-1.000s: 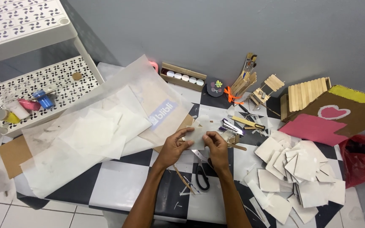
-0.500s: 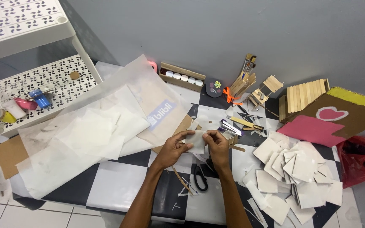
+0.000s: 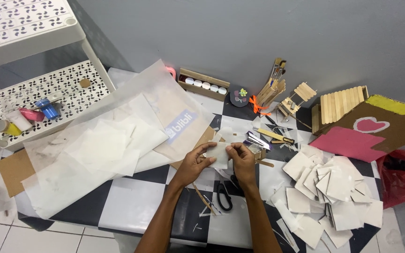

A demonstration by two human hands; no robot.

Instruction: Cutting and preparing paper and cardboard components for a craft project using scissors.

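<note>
Both hands are pinching one small white paper square [image 3: 219, 154] above the checkered table [image 3: 132, 201]: the left hand [image 3: 196, 161] is gripping its left edge between thumb and fingers, and the right hand [image 3: 243, 160] is closing thumb and fingers on its right edge. The person is holding the square just over the table's middle, near the far side of the black-handled scissors [image 3: 223, 189] lying on the table.

Large translucent paper sheets [image 3: 104, 145] are covering the table's left half. A pile of cut white squares [image 3: 326, 192] is spreading over the table's right end. Beyond that pile, a brown cardboard piece with a pink heart [image 3: 369, 125] is leaning by the wall. A wooden stick model [image 3: 338, 104] is standing beside it. A box of small paint pots [image 3: 204, 85] is sitting at the table's far edge.
</note>
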